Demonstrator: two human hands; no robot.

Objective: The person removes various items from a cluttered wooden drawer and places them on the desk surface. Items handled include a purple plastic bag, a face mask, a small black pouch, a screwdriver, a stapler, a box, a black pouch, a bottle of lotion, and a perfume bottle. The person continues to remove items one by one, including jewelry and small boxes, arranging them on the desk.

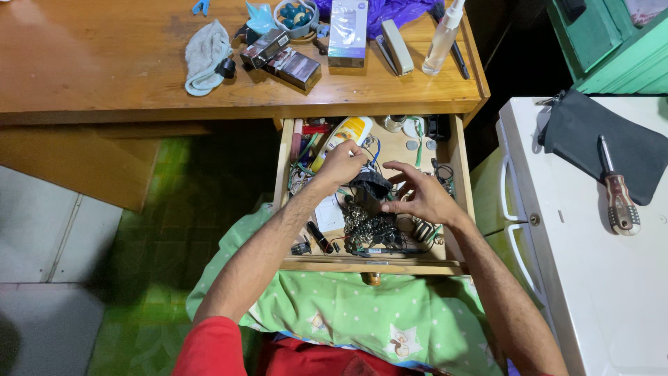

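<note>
Reaching into the open drawer, I see my left hand pinching the top of a small dark pouch at the drawer's middle, while my right hand, fingers half-curled, steadies its side above a tangled chain.

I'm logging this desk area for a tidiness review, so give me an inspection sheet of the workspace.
Surface: open wooden drawer under a wooden desk.
Job's things: small dark pouch held over the drawer, metal chain heaped just below it.
Clutter: yellow-and-white bottle, coins and pens in the drawer; grey cloth, stapler, spray bottle and boxes on the desk.
Grippers: left hand pinches the pouch's top; right hand touches its side.
Cables: thin tangled wires at the drawer's left.
Surroundings: white appliance bearing a screwdriver and a black case; green floor.
</note>
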